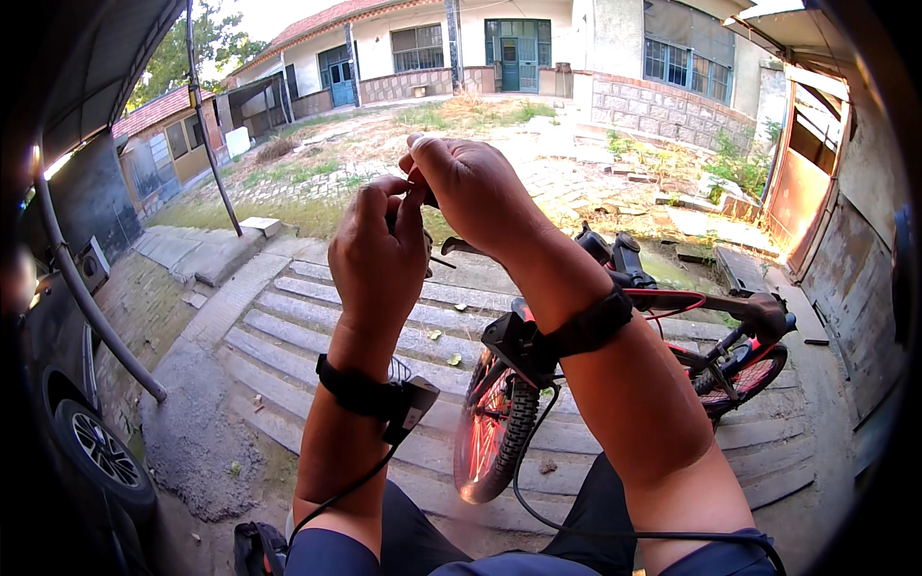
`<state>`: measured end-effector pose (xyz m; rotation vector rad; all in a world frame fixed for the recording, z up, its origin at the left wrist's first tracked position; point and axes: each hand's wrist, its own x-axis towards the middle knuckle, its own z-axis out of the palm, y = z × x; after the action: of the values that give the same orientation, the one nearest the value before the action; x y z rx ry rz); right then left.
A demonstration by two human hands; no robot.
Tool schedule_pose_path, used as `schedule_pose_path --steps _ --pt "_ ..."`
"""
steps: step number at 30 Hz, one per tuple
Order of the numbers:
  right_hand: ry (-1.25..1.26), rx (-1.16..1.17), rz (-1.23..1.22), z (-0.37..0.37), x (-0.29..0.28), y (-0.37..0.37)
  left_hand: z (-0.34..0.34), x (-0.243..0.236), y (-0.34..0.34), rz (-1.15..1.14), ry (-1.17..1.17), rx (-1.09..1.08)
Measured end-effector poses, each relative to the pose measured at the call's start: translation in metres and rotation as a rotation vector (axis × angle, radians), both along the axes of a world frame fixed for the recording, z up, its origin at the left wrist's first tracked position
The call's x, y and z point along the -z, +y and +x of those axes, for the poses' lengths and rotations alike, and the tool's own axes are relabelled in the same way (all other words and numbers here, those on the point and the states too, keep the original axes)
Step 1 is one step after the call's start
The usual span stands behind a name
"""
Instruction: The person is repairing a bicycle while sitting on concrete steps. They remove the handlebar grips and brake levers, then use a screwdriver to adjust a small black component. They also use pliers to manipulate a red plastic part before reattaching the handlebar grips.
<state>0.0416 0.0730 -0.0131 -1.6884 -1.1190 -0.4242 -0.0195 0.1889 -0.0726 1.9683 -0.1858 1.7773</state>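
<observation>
My left hand (379, 245) and my right hand (461, 187) are raised together at the middle of the view, fingertips pinched close around a small dark and reddish item, mostly hidden and too small to name. My right hand sits higher, partly over that item. Each forearm wears a black strap with a box and cable, the left band (355, 384) and the right band (586, 324). Behind my right arm stands a black and red bicycle (730, 370), its front tyre (509, 442) with red spokes showing between my forearms, its handlebar partly hidden by my arm.
Below lies paving of long stone strips (269, 341). At left are a car wheel (91, 446), a bent metal pole (115, 326) and, lower, a black bag (259, 547). An open rusty door (797, 211) is at right. Beyond a weedy yard stands a low building (413, 48).
</observation>
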Motion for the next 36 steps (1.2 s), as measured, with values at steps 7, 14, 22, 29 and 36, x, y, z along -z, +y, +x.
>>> schedule_pose_path --steps 7,14,22,29,36 --pt "-0.051 0.024 0.018 -0.0038 0.0003 0.0010 0.0024 0.0017 0.0002 0.066 -0.072 -0.060" --pt "-0.020 0.033 0.016 -0.0053 0.0001 0.0022 0.0024 0.0020 0.0025 0.106 -0.082 -0.085" --pt "0.010 0.009 -0.011 -0.0016 0.0001 0.0005 0.0021 0.0018 0.0032 0.112 -0.062 -0.110" --pt "0.018 0.014 -0.015 -0.0010 0.0001 0.0002 0.0045 0.0022 0.0045 0.119 -0.033 -0.161" --pt "-0.029 0.021 -0.004 0.0001 0.0014 0.0008 -0.0030 0.0014 -0.0041 0.009 0.040 -0.087"
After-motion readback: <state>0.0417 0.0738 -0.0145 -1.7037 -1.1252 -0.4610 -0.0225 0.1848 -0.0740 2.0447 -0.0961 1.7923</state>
